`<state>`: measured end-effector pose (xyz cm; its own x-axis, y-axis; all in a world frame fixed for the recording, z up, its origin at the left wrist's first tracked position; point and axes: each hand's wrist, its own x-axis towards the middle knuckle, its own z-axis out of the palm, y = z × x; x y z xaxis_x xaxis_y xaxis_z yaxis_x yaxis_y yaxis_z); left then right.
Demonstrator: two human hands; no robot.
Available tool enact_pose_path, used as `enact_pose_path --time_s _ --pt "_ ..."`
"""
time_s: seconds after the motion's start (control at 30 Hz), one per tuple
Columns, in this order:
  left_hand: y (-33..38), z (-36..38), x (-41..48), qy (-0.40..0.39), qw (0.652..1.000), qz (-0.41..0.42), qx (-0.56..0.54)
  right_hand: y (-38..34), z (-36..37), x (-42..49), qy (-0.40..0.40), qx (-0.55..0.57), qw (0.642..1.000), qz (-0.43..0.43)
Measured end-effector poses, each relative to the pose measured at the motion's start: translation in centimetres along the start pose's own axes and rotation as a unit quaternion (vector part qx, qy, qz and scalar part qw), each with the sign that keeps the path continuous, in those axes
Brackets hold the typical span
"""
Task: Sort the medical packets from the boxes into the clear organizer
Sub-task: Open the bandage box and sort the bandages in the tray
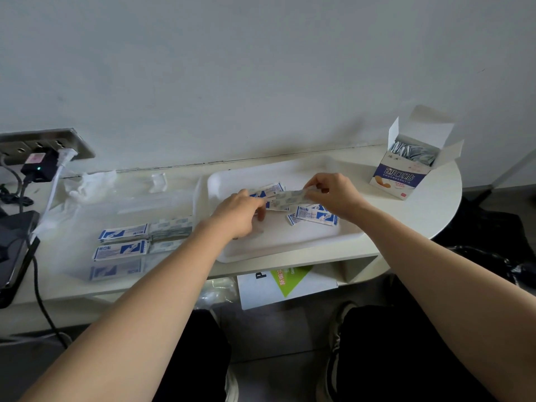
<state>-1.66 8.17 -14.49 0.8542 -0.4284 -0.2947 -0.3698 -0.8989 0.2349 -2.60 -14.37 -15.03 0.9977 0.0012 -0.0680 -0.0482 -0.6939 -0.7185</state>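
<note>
Clear organizer (pixel 130 204) sits on the near-left of the table. Its front compartments hold blue-and-white bandage packets (pixel 123 232), lying flat with long axes left-to-right. A grey-backed stack (pixel 171 227) sits just beside them on the right.

White tray (pixel 290 245) is right of the organizer, the two nearly touching. Loose packets (pixel 316 216) are scattered on the tray.

Over the tray's middle, left hand (pixel 246 210) and right hand (pixel 333 195) each pinch one end of a held bandage packet (pixel 290 197). Fingers are curled narrow on it. It hangs level above the loose ones, long axis left-to-right between the hands. Cannot tell whether it is one packet or several together.

Judgement: the organizer lies left of both hands, and the left hand is the nearer. The packet's axis already matches those filed, so the carry needs a leftward move with no turn.

Far right, well apart: open bandage box (pixel 406 172), with silvery packets (pixel 412 152) inside.
</note>
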Motion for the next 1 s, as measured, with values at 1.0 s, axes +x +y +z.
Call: enact_pose_path --time_s 1.0 --pt "0.8 -1.0 -0.3 0.095 0.980 -0.140 -0.101 -0.4 -0.3 -0.2 -0.042 0.144 0.986 0.067"
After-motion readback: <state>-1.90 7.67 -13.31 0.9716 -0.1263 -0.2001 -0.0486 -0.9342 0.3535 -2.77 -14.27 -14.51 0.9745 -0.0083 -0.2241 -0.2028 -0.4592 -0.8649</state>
